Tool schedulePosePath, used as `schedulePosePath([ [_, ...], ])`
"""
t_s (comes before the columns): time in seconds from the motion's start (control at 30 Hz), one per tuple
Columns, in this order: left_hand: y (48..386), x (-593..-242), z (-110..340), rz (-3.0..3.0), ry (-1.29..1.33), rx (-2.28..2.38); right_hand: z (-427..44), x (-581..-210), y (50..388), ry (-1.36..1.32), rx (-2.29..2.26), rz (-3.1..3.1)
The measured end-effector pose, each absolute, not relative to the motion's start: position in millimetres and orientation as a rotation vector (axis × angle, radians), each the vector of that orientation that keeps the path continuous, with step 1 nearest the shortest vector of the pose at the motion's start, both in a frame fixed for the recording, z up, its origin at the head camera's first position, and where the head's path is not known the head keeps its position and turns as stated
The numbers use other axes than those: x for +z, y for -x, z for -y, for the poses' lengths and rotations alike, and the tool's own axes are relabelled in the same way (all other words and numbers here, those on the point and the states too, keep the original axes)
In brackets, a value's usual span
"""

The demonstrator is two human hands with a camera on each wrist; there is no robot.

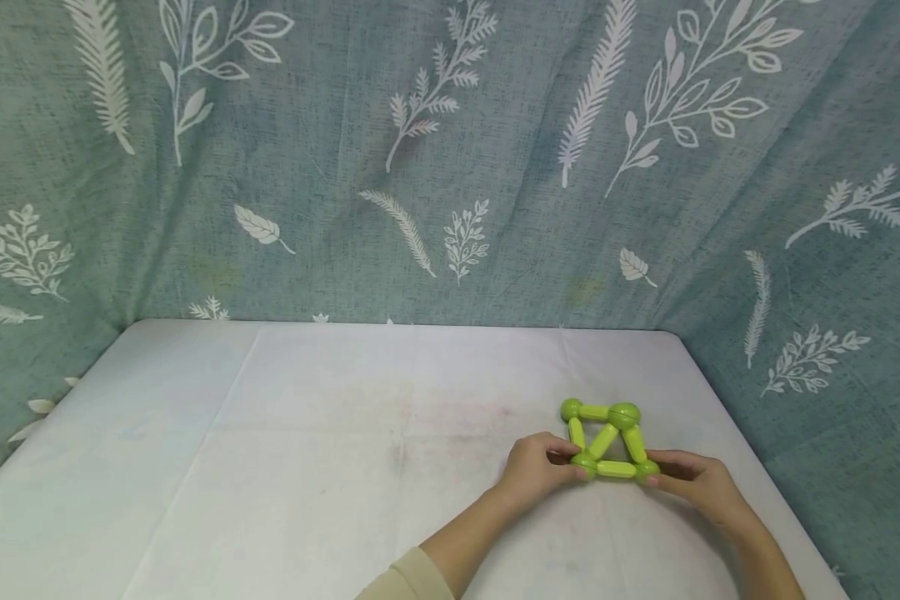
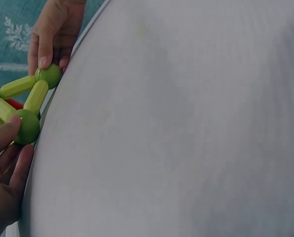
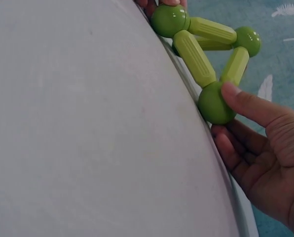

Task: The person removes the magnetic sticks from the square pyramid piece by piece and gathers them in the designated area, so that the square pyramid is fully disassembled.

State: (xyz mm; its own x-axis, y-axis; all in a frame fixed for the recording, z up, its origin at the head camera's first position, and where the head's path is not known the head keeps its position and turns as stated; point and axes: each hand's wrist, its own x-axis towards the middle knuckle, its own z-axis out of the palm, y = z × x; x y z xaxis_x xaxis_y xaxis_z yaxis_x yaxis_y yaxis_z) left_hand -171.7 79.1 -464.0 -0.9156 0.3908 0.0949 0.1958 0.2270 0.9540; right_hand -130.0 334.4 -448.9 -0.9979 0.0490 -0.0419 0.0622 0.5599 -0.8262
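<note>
A green ball-and-rod magnetic building toy (image 1: pixel 617 469) is at the right part of the table, its lime rods joining darker green balls into a four-sided frame with a diagonal. My left hand (image 1: pixel 537 471) pinches the near left ball (image 2: pixel 27 127) between thumb and fingers. At the near right ball (image 3: pixel 217 102), my right hand (image 1: pixel 701 483) holds on with its thumb on top and fingers beneath. The far right ball (image 1: pixel 624 416) looks larger than the far left ball (image 1: pixel 571 409); neither is touched. A small red piece (image 2: pixel 15 103) shows behind the rods in the left wrist view.
A white cloth (image 1: pixel 307 467) with faint stains covers the table. Teal curtain fabric (image 1: pixel 330 208) with white leaf prints hangs behind and along both sides. The table's right edge runs close beside my right hand.
</note>
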Motion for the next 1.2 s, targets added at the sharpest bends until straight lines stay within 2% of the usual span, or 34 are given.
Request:
schedulePosePath([
  [1.2,178,-461,14,-2.335,-0.534,1.649,-256,-456,148,0.097,-1.611,-2.600],
])
